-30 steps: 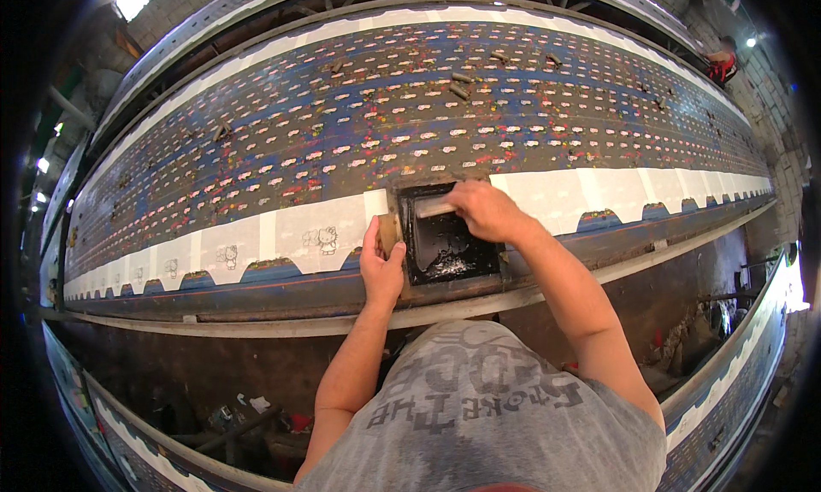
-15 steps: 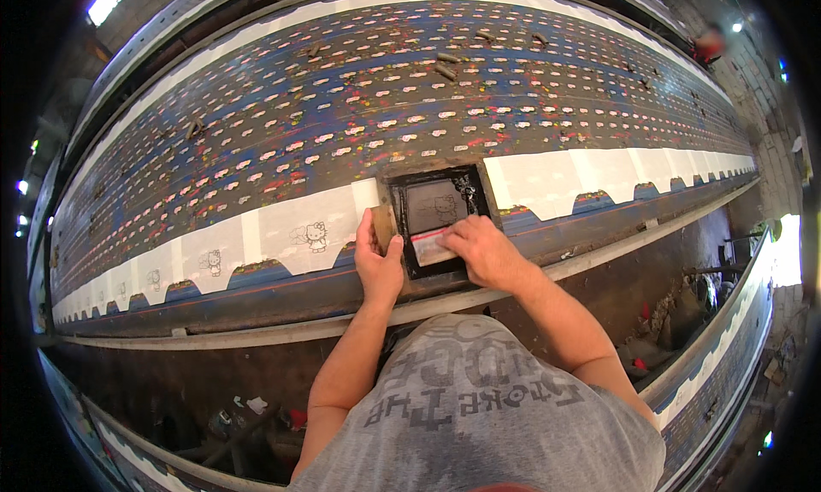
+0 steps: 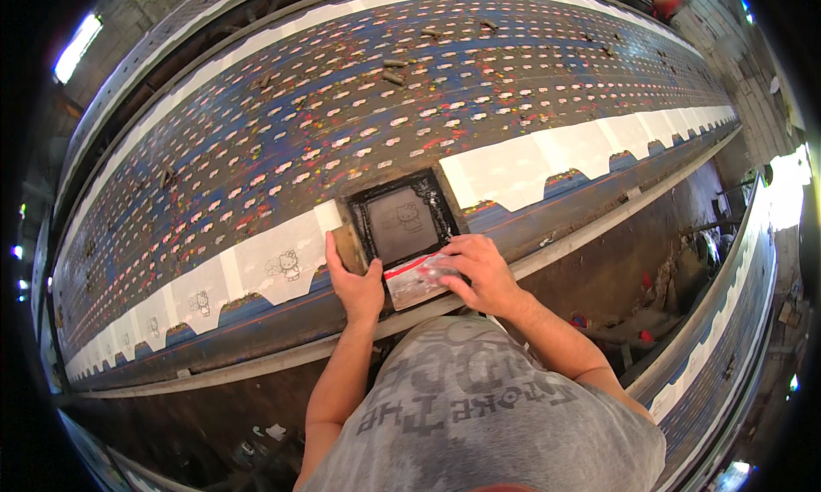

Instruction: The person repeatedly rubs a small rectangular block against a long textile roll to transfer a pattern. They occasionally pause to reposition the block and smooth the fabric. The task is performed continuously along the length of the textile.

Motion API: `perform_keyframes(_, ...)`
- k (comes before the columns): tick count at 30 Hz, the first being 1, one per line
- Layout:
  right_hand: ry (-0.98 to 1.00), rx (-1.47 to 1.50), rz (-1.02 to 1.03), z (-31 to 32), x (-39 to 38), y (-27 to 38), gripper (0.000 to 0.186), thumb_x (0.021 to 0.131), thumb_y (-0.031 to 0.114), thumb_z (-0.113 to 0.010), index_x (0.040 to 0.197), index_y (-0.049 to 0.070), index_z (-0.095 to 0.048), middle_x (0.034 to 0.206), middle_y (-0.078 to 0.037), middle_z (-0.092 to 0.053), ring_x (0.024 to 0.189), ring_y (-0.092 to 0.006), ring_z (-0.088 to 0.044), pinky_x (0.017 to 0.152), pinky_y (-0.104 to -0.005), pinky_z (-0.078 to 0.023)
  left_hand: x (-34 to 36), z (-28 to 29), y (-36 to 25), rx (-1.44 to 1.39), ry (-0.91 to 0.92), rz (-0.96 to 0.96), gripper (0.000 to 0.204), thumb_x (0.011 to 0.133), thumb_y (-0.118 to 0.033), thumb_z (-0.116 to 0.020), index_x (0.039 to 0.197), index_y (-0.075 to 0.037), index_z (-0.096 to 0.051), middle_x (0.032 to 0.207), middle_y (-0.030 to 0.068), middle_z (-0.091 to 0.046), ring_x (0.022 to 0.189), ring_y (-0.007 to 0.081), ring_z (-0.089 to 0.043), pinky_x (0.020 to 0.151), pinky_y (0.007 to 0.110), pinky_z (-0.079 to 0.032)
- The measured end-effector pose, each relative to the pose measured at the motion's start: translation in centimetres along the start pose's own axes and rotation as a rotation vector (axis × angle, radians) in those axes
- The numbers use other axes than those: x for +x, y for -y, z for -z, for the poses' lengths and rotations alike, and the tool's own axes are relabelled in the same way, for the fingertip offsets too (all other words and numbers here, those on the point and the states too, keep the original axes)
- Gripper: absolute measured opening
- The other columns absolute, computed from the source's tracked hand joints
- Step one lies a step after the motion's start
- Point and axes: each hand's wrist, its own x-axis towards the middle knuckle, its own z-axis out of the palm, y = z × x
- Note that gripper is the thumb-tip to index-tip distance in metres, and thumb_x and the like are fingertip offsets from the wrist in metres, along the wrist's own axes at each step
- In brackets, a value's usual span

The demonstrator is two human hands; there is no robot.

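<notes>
A dark-rimmed printing screen (image 3: 446, 203) lies across the strip of white cut pieces at the table's near edge. A line drawing of a cartoon cat shows through its grey mesh. My left hand (image 3: 359, 292) grips a brown wooden block (image 3: 349, 251) at the screen's left side, thumb on the rim. My right hand (image 3: 484, 274) has its fingers closed on a flat squeegee (image 3: 407, 294), pale with a red stripe, at the screen's near end. Left of the screen, a white piece (image 3: 248, 274) bears the printed cat outline.
White pieces without a visible drawing (image 3: 522, 169) continue to the right. The long table (image 3: 282, 141) is covered in rows of small prints and paint stains, with several short dark rolls (image 3: 393, 77) on it. A raised rail (image 3: 581, 223) runs along its near edge. Another table stands at the lower right.
My right hand has drawn the squeegee toward me, from the mesh to the screen's near end, baring more of the mesh. My left hand stays at the block. The whole view has shifted and turned.
</notes>
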Motion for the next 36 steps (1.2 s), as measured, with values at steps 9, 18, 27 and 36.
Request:
perform_keyframes(9, -0.320, 0.301, -0.337, 3.6, -5.9, -8.0, 0.024, 0.099, 0.001, -0.083, 0.123, 0.002, -0.083, 0.126, -0.018, -0.081, 0.121, -0.0362, -0.078, 0.106, -0.0437, -0.061, -2.5, -7.8, -3.5, 0.012, -0.086, -0.117, 0.104, 0.086, 0.012, -0.075, 0.181, -0.003, -0.036, 0.176, 0.0219, -0.049, 0.162, 0.0347, -0.050, 0.134, 0.044, -0.039)
perform_keyframes(18, -0.346, 0.250, -0.281, 13.9, -11.2, -18.2, 0.024, 0.098, -0.001, -0.081, 0.122, 0.003, -0.083, 0.128, -0.017, -0.081, 0.129, -0.0377, -0.074, 0.113, -0.0477, -0.057, -5.0, -23.1, -5.2, -0.048, -0.037, -0.055, 0.103, 0.086, 0.009, -0.076, 0.180, -0.002, -0.035, 0.175, 0.0222, -0.051, 0.160, 0.0337, -0.053, 0.134, 0.042, -0.039)
perform_keyframes(27, -0.114, 0.128, 0.120, 19.3, -11.0, -20.6, 0.034, 0.088, 0.008, -0.093, 0.121, 0.006, -0.082, 0.131, -0.014, -0.077, 0.130, -0.0428, -0.072, 0.110, -0.0545, -0.058, -6.2, -27.5, -5.7, -0.085, -0.047, 0.010, 0.106, 0.084, 0.012, -0.076, 0.180, -0.002, -0.035, 0.167, 0.0230, -0.056, 0.154, 0.0326, -0.056, 0.130, 0.042, -0.043)
perform_keyframes(36, 0.227, -0.199, 0.293, 17.9, -5.9, -19.2, 0.038, 0.088, 0.016, -0.086, 0.124, 0.008, -0.077, 0.120, -0.011, -0.076, 0.121, -0.0364, -0.073, 0.101, -0.0480, -0.058, -5.9, -27.7, -5.4, -0.045, -0.030, 0.021, 0.106, 0.084, 0.012, -0.078, 0.180, -0.001, -0.035, 0.168, 0.0224, -0.056, 0.153, 0.0316, -0.058, 0.130, 0.041, -0.044)
